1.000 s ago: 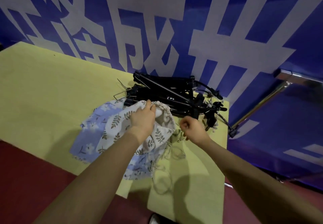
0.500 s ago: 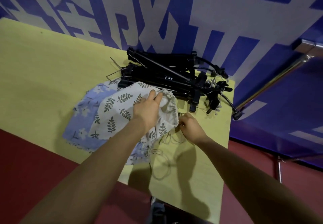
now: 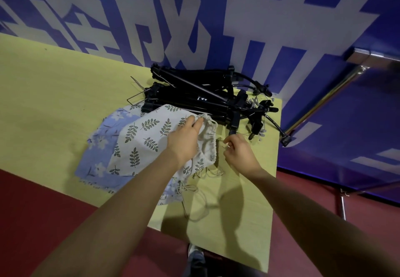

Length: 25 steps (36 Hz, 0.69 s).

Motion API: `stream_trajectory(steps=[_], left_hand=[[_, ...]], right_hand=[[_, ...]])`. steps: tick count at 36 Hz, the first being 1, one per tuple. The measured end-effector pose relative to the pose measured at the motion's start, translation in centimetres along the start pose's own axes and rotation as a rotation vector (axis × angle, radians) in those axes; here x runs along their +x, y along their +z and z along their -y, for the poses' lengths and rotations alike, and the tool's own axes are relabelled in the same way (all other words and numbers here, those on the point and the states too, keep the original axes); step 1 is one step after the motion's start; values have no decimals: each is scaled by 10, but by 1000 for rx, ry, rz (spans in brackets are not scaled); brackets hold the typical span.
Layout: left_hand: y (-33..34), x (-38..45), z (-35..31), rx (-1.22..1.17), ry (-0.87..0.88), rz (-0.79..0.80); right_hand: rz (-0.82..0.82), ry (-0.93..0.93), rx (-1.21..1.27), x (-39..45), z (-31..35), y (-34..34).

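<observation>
A cream drawstring bag with a green leaf print (image 3: 149,138) lies on the yellow-green table (image 3: 54,95), on top of a blue floral cloth bag (image 3: 101,147). My left hand (image 3: 186,140) grips the gathered mouth of the leaf bag. Just right of the bag's mouth, my right hand (image 3: 238,151) pinches the bag's thin drawstring. Loose cord (image 3: 194,201) trails over the table toward the near edge.
A pile of black clip hangers (image 3: 205,99) lies behind the bags near the table's back right corner. A blue banner with white characters (image 3: 194,17) stands right behind the table. A metal rail (image 3: 324,97) slants at the right. Red floor surrounds the table.
My right hand has opened from a fist into a pinch on the drawstring at the bag's mouth. My left hand keeps its grip on the bag's top. The camera tilted down.
</observation>
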<state>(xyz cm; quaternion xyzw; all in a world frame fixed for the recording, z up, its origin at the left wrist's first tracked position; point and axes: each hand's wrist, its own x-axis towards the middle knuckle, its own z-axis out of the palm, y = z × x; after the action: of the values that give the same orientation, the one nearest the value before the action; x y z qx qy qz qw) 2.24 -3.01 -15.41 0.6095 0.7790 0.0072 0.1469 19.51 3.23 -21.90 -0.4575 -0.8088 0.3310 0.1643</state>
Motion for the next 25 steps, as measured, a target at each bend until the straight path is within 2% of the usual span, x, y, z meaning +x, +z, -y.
stream_trajectory(steps=[6,8,12,14,22,25], left_hand=[[-14,-1,2,-72,3,46],[-19,2,5,-125,-12,67],[-34,7,8,-321,-32,93],[-43,8,9,-386,-30,117],[-65,13,22,-479,-138,149],[-68,18,29,-478,-189,107]], right_hand=[[-145,-176,94,8,42,-21],[-94,-224,95,16,60,-26],[136,-318,-25,27,85,-26],[194,-337,-79,31,90,-24],[285,-339,-51,49,104,-30],[155,-274,-3,56,104,-35]])
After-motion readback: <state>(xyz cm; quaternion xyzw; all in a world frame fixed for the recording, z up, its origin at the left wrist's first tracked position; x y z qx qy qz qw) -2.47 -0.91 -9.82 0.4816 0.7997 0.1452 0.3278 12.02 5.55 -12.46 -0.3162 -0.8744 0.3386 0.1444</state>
